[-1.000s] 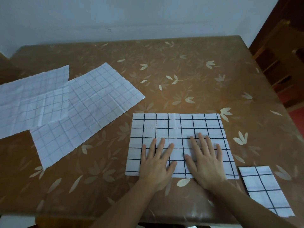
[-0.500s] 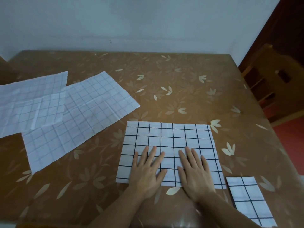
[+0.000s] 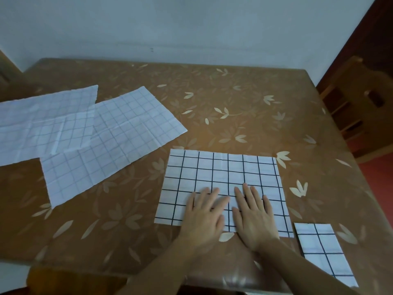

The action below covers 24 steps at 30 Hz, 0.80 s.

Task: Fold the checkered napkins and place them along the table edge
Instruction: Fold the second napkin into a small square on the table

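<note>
A white napkin with a bold black grid (image 3: 221,177) lies flat near the table's front edge, the left hand (image 3: 204,218) and right hand (image 3: 254,218) pressing it, fingers spread flat, gripping nothing. A small folded checkered napkin (image 3: 323,252) sits right, two unfolded faint-grid napkins (image 3: 102,141) left, on the brown leaf-patterned tablecloth (image 3: 234,107) before a pale wall (image 3: 191,28).

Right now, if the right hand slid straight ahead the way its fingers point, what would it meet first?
Only more of the half-folded napkin beneath the right hand, then its far edge. Beyond that the table looks bare up to the wall.
</note>
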{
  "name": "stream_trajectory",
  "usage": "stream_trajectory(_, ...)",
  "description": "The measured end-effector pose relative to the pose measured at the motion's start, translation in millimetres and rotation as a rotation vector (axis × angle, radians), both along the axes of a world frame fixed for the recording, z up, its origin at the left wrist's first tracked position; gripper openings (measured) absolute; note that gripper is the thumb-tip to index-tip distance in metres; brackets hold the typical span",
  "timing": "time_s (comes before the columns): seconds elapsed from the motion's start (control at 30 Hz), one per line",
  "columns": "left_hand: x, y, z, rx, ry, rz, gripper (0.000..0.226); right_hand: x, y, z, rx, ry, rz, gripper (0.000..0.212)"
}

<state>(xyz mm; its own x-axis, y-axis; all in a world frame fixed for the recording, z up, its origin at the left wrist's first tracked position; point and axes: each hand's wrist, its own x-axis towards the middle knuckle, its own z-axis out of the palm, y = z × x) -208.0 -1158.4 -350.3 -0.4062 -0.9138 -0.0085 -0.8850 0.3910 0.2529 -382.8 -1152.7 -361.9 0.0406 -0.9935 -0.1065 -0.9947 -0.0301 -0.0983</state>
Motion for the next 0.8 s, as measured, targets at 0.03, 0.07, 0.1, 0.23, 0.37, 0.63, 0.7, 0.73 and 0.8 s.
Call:
stream_trajectory(0.03, -11.0, 4.1, -1.6, 0.023, 0.014, 0.018, 0.043, 0.3, -0.1, 0.2, -0.005, -0.006, 0.002, 0.061)
stream_trajectory(0.07, -16.6, 7.1, -4.1, 0.046, 0.010, 0.037, 0.043, 0.7, -0.2, 0.1, -0.004, -0.021, 0.006, 0.063)
stream_trajectory(0.1, -18.6, 9.0, -7.7, 0.056, -0.009, 0.047, 0.043, 0.6, -0.2, 0.2, -0.009, -0.037, 0.011, 0.064)
stream_trajectory(0.23, -15.1, 9.9, -10.8, 0.065, -0.069, 0.046, 0.046, -7.5, 1.7, 3.8, -0.015, -0.029, 0.069, 0.062)
stream_trajectory(0.37, -17.0, 9.7, -11.6, 0.098, -0.073, 0.057, 0.046, -39.6, 9.5, 13.0, -0.020, 0.119, 0.079, 0.054)
stream_trajectory(0.63, -18.0, 7.8, -9.0, 0.140, -0.093, 0.044, 0.048, -75.9, 21.3, 28.6, -0.070, 0.214, 0.160, 0.070)
stream_trajectory(0.7, -17.4, 6.5, -6.5, 0.165, -0.109, 0.042, 0.055, -78.9, 27.6, 36.2, -0.095, 0.181, 0.213, 0.064)
stream_trajectory(0.73, -18.0, 6.2, -6.2, 0.148, -0.125, 0.029, 0.061, -81.0, 31.8, 38.2, -0.136, 0.150, 0.267, 0.053)
stream_trajectory(0.8, -18.8, 7.0, -3.6, 0.147, -0.112, 0.024, 0.066, -84.7, 39.2, 41.4, -0.155, 0.090, 0.386, 0.039)
